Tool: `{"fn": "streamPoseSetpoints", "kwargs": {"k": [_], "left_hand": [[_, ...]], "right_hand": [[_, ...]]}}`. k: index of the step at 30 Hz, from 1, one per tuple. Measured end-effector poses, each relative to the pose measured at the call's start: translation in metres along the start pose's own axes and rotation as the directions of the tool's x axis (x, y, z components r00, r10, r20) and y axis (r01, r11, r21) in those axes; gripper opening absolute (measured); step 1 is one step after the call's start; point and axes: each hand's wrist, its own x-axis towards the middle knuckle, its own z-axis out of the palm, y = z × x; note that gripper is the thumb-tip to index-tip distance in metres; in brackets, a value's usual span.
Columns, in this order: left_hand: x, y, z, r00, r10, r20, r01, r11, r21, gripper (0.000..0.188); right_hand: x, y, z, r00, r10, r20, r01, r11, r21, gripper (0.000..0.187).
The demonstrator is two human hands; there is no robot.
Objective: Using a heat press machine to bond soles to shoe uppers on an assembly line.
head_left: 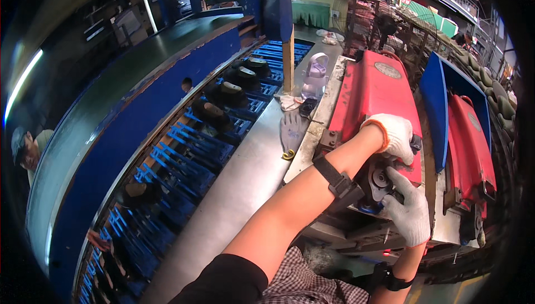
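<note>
My left hand (394,137), in a white knitted glove with an orange cuff, is over the lower part of a red machine cover (384,89). Its fingers are curled round a small black piece (416,143), whose kind I cannot make out. Below it, my right hand (409,209), also in a white glove, has thumb and fingers on the edge of a dark grey piece (380,180) with a round, ringed face. This piece sits at the near end of the red cover; its far side and underside are hidden.
To the left, a conveyor of blue slats (167,153) carries several dark shoes (228,92). A grey glove (292,128) lies on the metal ledge (245,170) beside it. A second red cover (468,137) stands right, behind a blue panel (437,109). Another person (33,151) is at far left.
</note>
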Motion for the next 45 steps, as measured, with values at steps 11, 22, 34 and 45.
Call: {"fn": "streamPoseSetpoints", "kwargs": {"k": [11,22,34,45], "left_hand": [[0.001,0.009,0.006,0.999,-0.037,-0.034,0.040,0.994,0.101,0.054],[0.002,0.006,0.003,0.976,-0.199,0.093,0.211,0.965,-0.153,0.042],[0.004,0.015,0.005,0.966,-0.238,0.102,0.254,0.949,-0.185,0.041],[-0.003,0.018,0.007,0.970,-0.237,0.054,0.243,0.955,-0.170,0.043]], "right_hand": [[-0.005,-0.005,-0.011,0.999,0.024,0.023,-0.022,0.994,-0.112,0.057],[0.002,0.013,-0.027,0.932,0.061,0.357,-0.165,0.949,0.269,0.060],[-0.002,0.046,-0.029,0.885,0.016,0.466,-0.351,0.681,0.643,0.045],[-0.007,0.048,-0.023,0.895,0.027,0.445,-0.366,0.615,0.699,0.046]]}}
